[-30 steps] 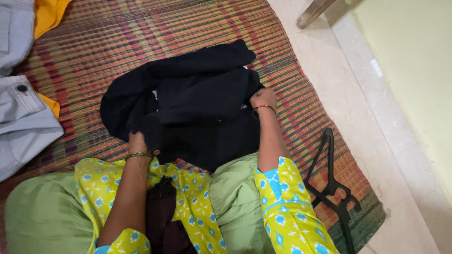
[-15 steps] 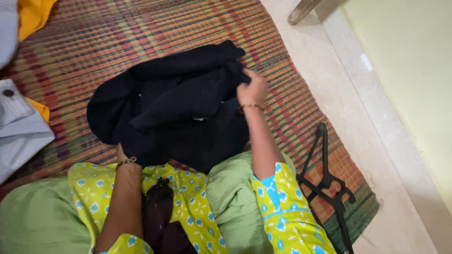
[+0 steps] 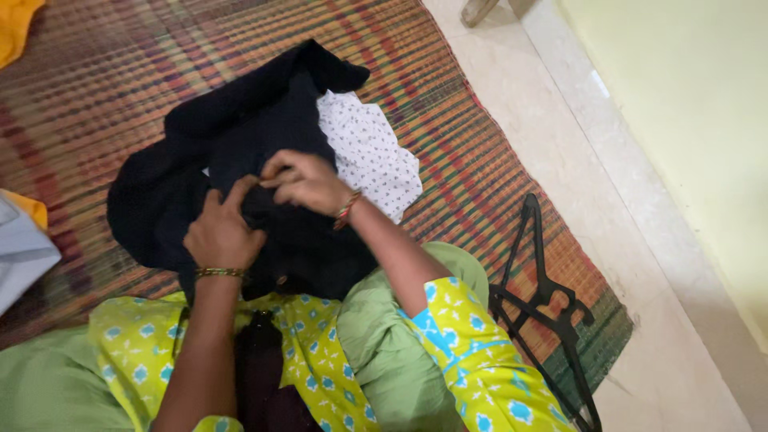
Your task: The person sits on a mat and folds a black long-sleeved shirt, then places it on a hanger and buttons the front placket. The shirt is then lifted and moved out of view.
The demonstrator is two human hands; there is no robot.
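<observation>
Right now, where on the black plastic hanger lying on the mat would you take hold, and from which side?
Probably the narrow hook end of the black hanger, from the person's right side. It lies flat on the woven mat beside the right knee, that end bare and apart from the black garment both hands work on.

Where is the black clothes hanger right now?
The black hanger lies on the woven mat's lower right edge, beside the person's right elbow, near the tiled floor.

A striped woven floor mat point(image 3: 480, 160) lies on pale floor tiles point(image 3: 576, 144). On the mat rest a crumpled black garment point(image 3: 224, 136) and black plastic hangers point(image 3: 544, 304).
</observation>
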